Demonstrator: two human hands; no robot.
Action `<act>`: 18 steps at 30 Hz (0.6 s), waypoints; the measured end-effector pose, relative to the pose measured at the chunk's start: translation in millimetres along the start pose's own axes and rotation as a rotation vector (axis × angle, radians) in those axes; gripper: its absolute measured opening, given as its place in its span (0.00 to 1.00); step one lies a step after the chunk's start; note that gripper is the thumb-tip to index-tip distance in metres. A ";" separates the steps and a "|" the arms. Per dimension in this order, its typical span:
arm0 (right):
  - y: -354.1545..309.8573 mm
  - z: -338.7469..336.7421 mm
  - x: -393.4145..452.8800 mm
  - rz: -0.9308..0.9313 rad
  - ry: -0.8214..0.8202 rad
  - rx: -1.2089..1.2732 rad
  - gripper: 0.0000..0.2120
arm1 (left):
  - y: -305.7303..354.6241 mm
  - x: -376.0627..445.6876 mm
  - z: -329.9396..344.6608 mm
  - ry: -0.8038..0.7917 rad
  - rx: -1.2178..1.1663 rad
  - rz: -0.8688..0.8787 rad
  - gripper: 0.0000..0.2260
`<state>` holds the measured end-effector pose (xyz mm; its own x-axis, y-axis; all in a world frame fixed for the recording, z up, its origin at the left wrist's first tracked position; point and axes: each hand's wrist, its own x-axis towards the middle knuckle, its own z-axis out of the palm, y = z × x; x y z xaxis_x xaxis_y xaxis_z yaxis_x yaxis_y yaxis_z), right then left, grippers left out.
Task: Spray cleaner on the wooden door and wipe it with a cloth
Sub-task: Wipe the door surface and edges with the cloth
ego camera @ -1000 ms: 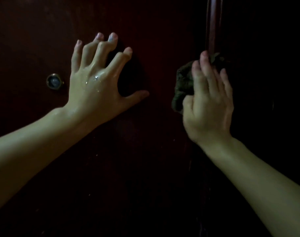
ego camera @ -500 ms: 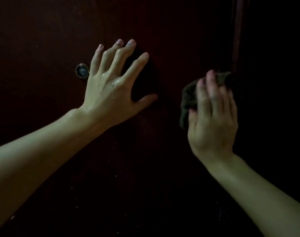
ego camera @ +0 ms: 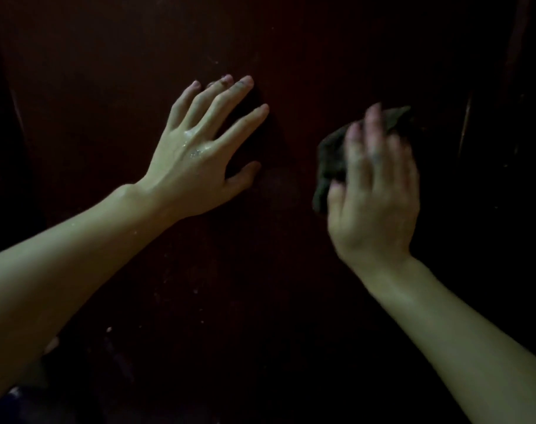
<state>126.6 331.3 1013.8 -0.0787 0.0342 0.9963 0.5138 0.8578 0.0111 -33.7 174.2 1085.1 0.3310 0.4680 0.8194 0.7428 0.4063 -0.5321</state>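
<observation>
Door (ego camera: 276, 301), dark reddish-brown wood, fills the view in dim light; pale specks and droplets dot its surface below and between the hands. Left hand (ego camera: 196, 154) lies flat against the wood, fingers spread and straight, wet drops shining on its back. Right hand (ego camera: 373, 191), blurred, presses a dark crumpled cloth (ego camera: 331, 160) against the door, fingers laid over it with the thumb down its left side; the cloth shows past the fingertips and to the left of the palm. Hands sit apart, bare wood between them. No writing or label readable anywhere. Right of the right hand, a raised vertical moulding edge (ego camera: 465, 127) catches faint light. Beyond the left forearm the frame goes too dark to read.
</observation>
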 end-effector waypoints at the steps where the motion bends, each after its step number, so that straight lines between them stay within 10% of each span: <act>1: -12.9 5.5 -17.6 -0.092 -0.039 0.010 0.29 | -3.0 -4.7 -0.9 -0.007 0.000 0.012 0.27; 6: -36.9 16.6 -52.3 -0.397 -0.140 0.024 0.23 | -19.0 -23.2 -5.1 -0.066 -0.004 0.092 0.26; 13: -49.8 13.5 -4.5 0.130 0.028 -0.007 0.29 | -39.1 -38.9 -7.8 -0.101 -0.065 0.177 0.23; 18: -127.4 43.8 -81.1 -0.299 -0.140 0.047 0.25 | -66.9 -58.8 -14.2 -0.124 -0.061 0.231 0.22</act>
<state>30.1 241.7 927.9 -0.3381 -0.1556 0.9282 0.4102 0.8632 0.2942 -94.6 108.3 1075.6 0.4247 0.6371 0.6432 0.6910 0.2310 -0.6850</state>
